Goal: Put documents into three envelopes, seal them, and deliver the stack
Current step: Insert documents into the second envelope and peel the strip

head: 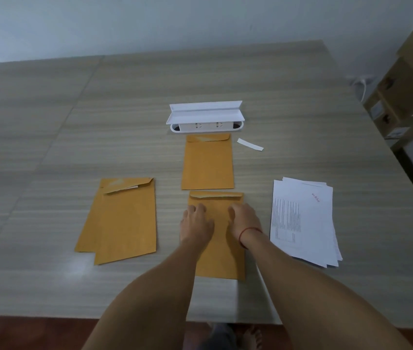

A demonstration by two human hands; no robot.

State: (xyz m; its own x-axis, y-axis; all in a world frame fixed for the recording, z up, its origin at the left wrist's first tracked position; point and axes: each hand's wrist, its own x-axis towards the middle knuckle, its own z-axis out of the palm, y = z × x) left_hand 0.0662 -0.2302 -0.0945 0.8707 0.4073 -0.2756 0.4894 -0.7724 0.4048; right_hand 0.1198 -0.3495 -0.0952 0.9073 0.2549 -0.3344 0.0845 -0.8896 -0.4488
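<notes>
A brown envelope [221, 256] lies flat near the table's front edge, its flap folded down at the far end. My left hand [195, 223] and my right hand [244, 219] both rest on its upper half, fingers pointing away and slightly bent. A second brown envelope [208, 162] lies just beyond it, flap folded down. To the left lie two overlapping brown envelopes [122, 223], the top one with its flap loose and white paper showing at the mouth. A stack of printed documents [303, 221] lies to the right.
A white flip-open socket box [206, 117] is set into the table [48, 122] behind the envelopes. A white paper strip [250, 144] lies to its right. Cardboard boxes [407, 84] on a shelf stand at the far right. My bare feet [252, 335] show below the table edge.
</notes>
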